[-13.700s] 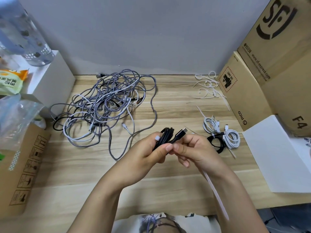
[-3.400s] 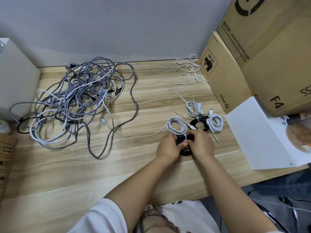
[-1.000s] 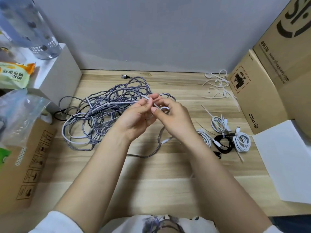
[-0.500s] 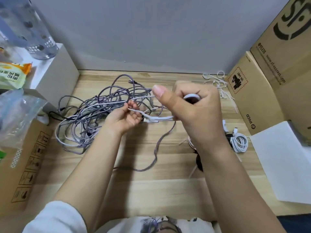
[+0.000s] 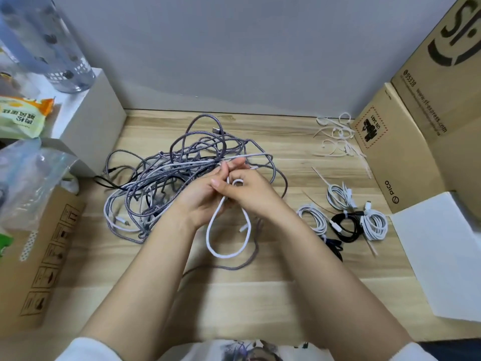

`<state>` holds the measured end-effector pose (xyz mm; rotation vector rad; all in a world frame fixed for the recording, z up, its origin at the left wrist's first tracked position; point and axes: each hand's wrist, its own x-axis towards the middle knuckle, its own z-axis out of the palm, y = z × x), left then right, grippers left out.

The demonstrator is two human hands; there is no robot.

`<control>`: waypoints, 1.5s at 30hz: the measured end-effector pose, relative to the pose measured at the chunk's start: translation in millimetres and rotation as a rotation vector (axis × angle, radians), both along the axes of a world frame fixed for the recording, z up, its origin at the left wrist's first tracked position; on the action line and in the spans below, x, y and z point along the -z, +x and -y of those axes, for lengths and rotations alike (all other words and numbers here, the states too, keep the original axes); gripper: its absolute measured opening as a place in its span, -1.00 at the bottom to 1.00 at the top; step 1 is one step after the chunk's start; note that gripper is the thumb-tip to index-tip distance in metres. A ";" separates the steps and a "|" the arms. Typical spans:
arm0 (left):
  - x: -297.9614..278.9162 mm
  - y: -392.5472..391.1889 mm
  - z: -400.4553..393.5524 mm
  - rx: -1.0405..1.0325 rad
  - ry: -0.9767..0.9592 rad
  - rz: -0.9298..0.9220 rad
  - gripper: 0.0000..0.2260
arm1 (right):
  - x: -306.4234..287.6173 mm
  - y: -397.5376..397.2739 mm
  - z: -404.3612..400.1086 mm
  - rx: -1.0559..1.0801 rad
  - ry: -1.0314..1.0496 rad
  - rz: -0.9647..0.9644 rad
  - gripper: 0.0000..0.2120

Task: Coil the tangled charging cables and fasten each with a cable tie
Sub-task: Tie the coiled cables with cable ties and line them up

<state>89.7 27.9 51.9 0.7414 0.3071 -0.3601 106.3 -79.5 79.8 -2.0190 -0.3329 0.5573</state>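
Hands (image 5: pixel 208 196) pinching smooth white cable (image 5: pixel 226 254) loop, braided grey tangle (image 5: pixel 166 178) behind

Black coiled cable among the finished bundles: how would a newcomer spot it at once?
Start at the tall brown cardboard box on the right. On the wooden table before it lie coiled bundles; the black coiled cable sits between two white coils, the only fully visible dark one.

Wood-grain table (image 5: pixel 234 295) held tangled cable heap (image 5: pixel 166 178), tied coils (image 5: pixel 346 220), loose cable ties (image 5: pixel 335 136), cardboard boxes (image 5: pixel 395 152).
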 end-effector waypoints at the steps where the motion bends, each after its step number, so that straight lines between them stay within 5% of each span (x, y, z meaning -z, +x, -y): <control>1: -0.2 -0.5 0.0 0.005 -0.020 0.004 -0.66 | 1.5 0.0 0.2 -0.009 0.038 -0.004 -0.72; 7: 8.9 12.0 -17.5 -0.025 0.001 -0.213 -0.57 | -17.7 -10.3 -0.3 0.053 0.183 0.023 -0.71; 11: 5.1 16.7 -26.3 -0.134 0.015 -0.284 -0.69 | -60.8 -32.2 11.5 -0.074 0.404 0.149 -0.72; 16: 3.8 21.6 -32.3 -0.294 -0.066 -0.219 -0.71 | -62.2 -36.2 25.1 -0.108 0.421 0.094 -0.67; 21: 3.6 6.8 -25.2 -0.098 0.084 -0.037 -0.60 | -9.0 -13.2 18.1 0.125 0.108 0.063 -0.86; 25: -4.9 -6.2 -9.7 -0.004 0.150 0.102 -0.71 | 10.2 -7.7 0.9 0.202 0.225 -0.015 -0.81; 31: 4.4 -14.2 -8.9 0.052 0.171 0.093 -0.76 | 9.1 -7.1 -4.9 0.345 0.211 -0.015 -0.47; 33: 7.2 -15.1 -11.5 0.057 0.182 0.069 -0.79 | 7.9 -6.6 -3.5 0.321 0.196 -0.002 -0.56; 36: 6.4 -9.8 -15.5 -0.003 0.084 -0.044 -0.72 | -1.4 -10.7 -3.0 0.273 0.158 0.044 -0.71; 40: 16.3 6.8 -33.0 -0.147 -0.126 -0.233 -0.88 | -39.4 -26.9 4.0 0.247 0.318 0.146 -0.59; 45: 11.2 23.5 -45.2 -0.207 -0.153 -0.122 -0.89 | -70.5 -38.7 14.2 0.206 0.354 0.306 -0.59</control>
